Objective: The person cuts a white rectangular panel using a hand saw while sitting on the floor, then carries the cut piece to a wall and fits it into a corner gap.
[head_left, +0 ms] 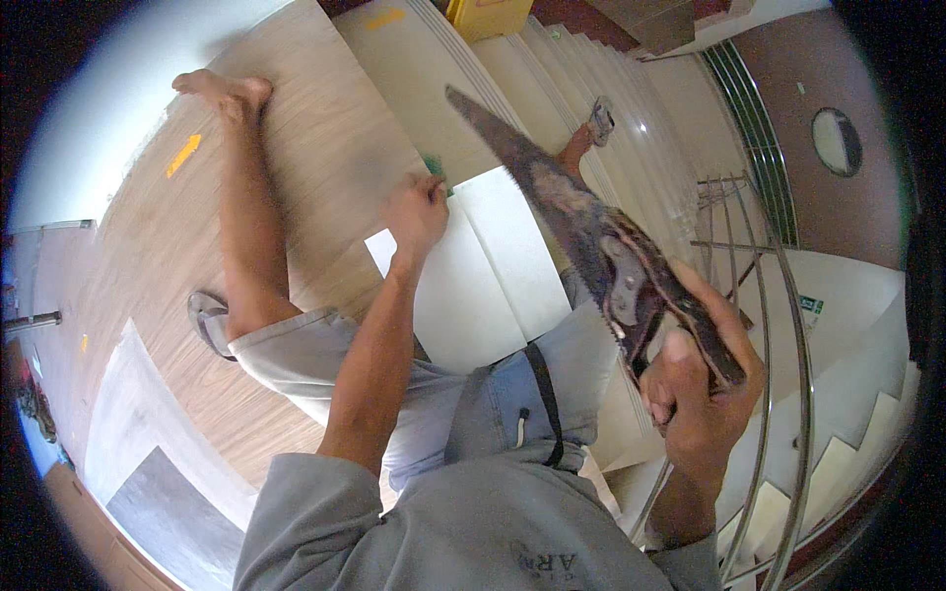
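Note:
My right hand [705, 389] is wrapped round the handle of a handsaw [537, 179]. The saw is raised, its dark, stained blade pointing up and to the left, with teeth along the lower left edge. Across my lap lies a flat white board [448, 295], and a thin straight line or seam runs along it. At its far left edge is my left hand [419, 215], fingers curled in. Whether anything is inside them is hidden. Just beyond those fingers a small green thing [434, 165] shows, too blurred to name. Blade and board are apart.
I sit on a wood-patterned floor [315, 108] beside a pale staircase [581, 89]. Metal railings [803, 364] curve along the right. One sandal [207, 320] is by my left knee. A yellow container [488, 15] stands at the top, and an orange arrow [184, 155] marks the floor.

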